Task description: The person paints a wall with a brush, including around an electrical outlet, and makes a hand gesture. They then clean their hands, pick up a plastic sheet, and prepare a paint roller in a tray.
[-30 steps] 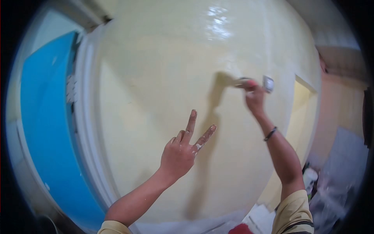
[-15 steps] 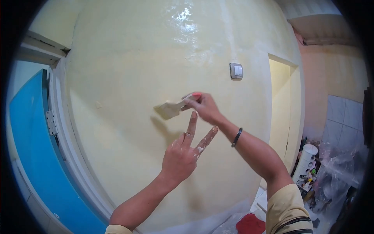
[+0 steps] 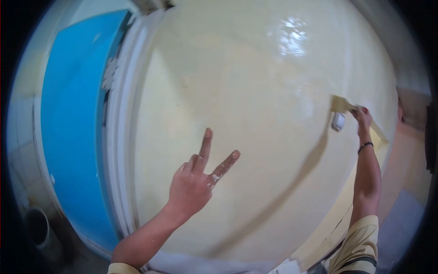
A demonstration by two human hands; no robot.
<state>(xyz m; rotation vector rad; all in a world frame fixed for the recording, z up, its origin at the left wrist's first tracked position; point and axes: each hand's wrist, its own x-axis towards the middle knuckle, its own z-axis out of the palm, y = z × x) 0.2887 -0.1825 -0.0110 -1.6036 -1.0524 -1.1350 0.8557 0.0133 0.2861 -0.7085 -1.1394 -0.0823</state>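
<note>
My right hand (image 3: 363,118) is stretched far out to the right, closed round the handle of a wide paintbrush (image 3: 338,103). The brush's bristles lie over the pale yellow wall (image 3: 246,96), just above the light switch (image 3: 338,122). Nearer to me, my left hand (image 3: 190,180) is held up in front of the wall with nothing in it. Its index finger and thumb point out apart, and the other fingers are curled in. White paint specks show on the left thumb and fingers.
A blue door (image 3: 75,123) and its white frame (image 3: 125,123) border the wall on the left. A bucket (image 3: 37,227) stands on the floor at lower left. Wet sheen (image 3: 293,39) glints high on the wall. A doorway opening (image 3: 340,219) lies at right.
The view has swung left and tilted. My right hand has carried the paintbrush from mid-wall out to the right, up beside the light switch. My left hand keeps the same pose.
</note>
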